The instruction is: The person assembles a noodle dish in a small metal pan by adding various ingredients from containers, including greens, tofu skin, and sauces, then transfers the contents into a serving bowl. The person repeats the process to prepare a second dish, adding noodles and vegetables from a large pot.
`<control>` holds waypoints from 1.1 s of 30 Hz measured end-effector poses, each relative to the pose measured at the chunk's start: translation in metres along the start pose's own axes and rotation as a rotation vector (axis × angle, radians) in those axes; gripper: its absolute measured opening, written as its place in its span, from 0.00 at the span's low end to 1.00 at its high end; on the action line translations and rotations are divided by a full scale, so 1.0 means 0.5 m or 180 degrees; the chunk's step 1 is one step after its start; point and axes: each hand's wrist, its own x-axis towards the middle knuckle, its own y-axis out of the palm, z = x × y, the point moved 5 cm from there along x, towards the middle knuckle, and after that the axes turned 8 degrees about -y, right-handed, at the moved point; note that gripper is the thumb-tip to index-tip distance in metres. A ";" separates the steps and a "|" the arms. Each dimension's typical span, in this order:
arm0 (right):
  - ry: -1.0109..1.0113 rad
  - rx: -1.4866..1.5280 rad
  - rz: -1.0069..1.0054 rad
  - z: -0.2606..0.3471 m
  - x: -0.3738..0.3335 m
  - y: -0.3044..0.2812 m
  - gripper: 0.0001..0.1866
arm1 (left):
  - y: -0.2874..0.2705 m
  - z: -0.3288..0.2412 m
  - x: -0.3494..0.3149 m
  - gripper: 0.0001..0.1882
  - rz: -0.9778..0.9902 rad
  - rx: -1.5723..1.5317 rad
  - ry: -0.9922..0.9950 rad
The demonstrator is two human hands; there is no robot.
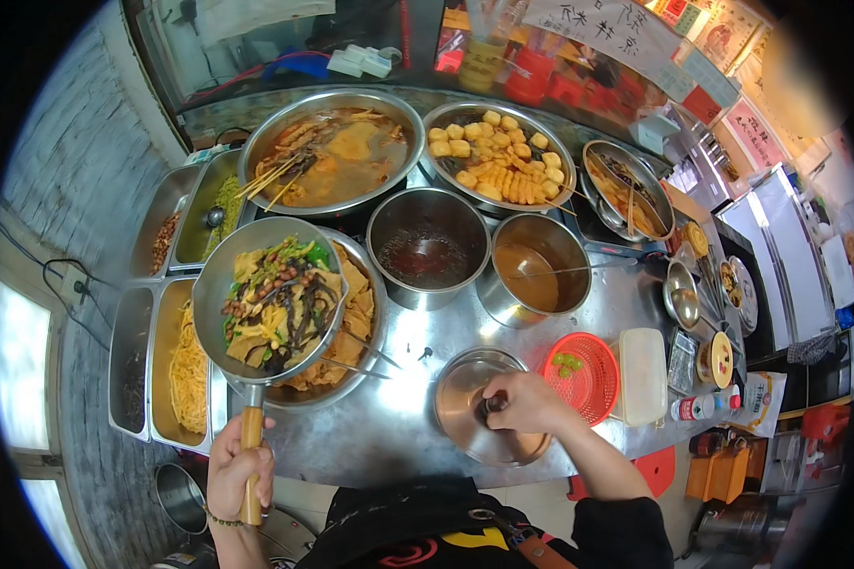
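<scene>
Wooden-handled pan [273,233], filled with mixed food [280,313], is above a large round basin [380,305]. Left hand [240,465] closes around its handle [252,434]. Right hand [525,402] grips the dark knob [493,404] of a metal lid [479,436] near the red basket [593,396]; whether this lid is lifted, I cannot tell.
</scene>
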 end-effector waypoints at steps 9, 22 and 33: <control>0.0620 0.0015 -0.0733 -0.058 0.003 -0.016 0.14 | 0.081 0.015 0.027 0.19 0.0449 0.0190 -0.0390; 0.1021 0.2629 -0.2683 -0.314 0.078 -0.329 0.13 | 0.178 0.065 0.038 0.18 0.1000 0.0615 -0.0878; 0.0241 0.1306 -0.2991 -0.217 0.027 -0.314 0.12 | 0.222 0.072 0.065 0.17 0.1262 0.0777 -0.0959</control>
